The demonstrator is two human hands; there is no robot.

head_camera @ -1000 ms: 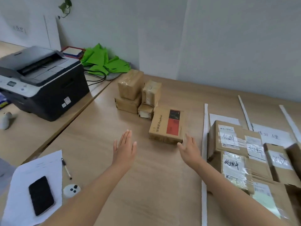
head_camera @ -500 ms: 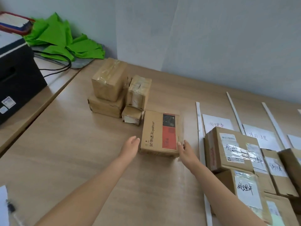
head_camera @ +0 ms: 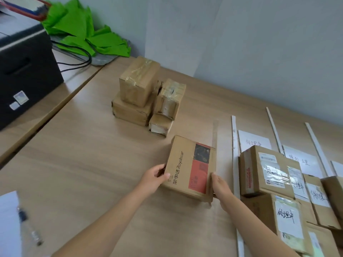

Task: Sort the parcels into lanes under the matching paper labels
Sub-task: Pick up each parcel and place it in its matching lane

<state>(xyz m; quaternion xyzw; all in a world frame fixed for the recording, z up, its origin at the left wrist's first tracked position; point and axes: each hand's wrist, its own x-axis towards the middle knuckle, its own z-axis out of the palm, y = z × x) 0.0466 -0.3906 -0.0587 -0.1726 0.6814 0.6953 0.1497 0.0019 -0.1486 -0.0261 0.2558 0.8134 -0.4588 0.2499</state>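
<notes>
Cardboard, brown and matte, makes up the flat box (head_camera: 189, 167) in the middle of the wood-grain table (head_camera: 83, 154). Its top carries a red-and-black printed panel and a line of dark lettering. The left hand (head_camera: 154, 178) grips the box's left edge, thumb laid on top and fingers curled against the side wall. The right hand (head_camera: 220, 188) holds the near right corner, its fingers wrapped round the edge and mostly hidden. Whether the box rests on the table or just off it, I cannot tell.

Beyond the box and a little left stands a pile (head_camera: 141, 95) of four blocky parcels wrapped in glossy, wrinkled tape. Right of the box, thin white strips (head_camera: 234, 145) mark lanes. Handwritten paper labels (head_camera: 254, 141) lie at the far ends, and squarish parcels (head_camera: 267, 173) bearing white slips are packed nearer. Far left of the box sits a black printer (head_camera: 24, 71), with crumpled green cloth (head_camera: 83, 34) further back.
</notes>
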